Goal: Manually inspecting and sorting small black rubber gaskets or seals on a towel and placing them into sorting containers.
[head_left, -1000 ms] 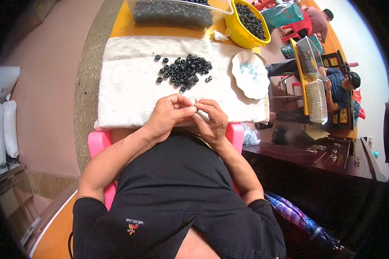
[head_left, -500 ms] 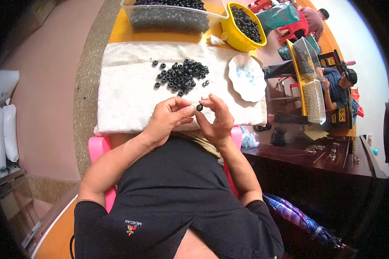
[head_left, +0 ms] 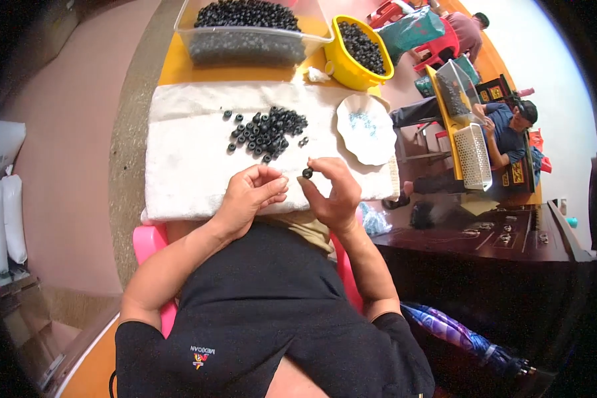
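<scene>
Between the thumb and forefinger of my right hand [head_left: 338, 196] is a small round black piece [head_left: 307, 173], held above the near part of a white towel [head_left: 186, 179]. My left hand [head_left: 245, 199] is beside it, apart from that piece. Its thumb and fingertips are pressed together, and whatever they may hold is too small to make out. Beyond both hands lies a loose pile of small black ring-like pieces [head_left: 268, 129], several of them with a hole showing. Right of the pile, a white scalloped dish [head_left: 378, 151] carries tiny pale blue bits.
At the table's far side stand a clear plastic bin [head_left: 245, 56] and a yellow tub [head_left: 355, 74], both filled with black pieces. A crumpled white tissue [head_left: 317, 74] lies near them. To the right, another person [head_left: 511, 129] sits at a table with a white perforated basket [head_left: 472, 156].
My hands have drawn apart; the black piece that was between them is now in my right fingers alone. The view has shifted slightly, so the table appears lower and further left.
</scene>
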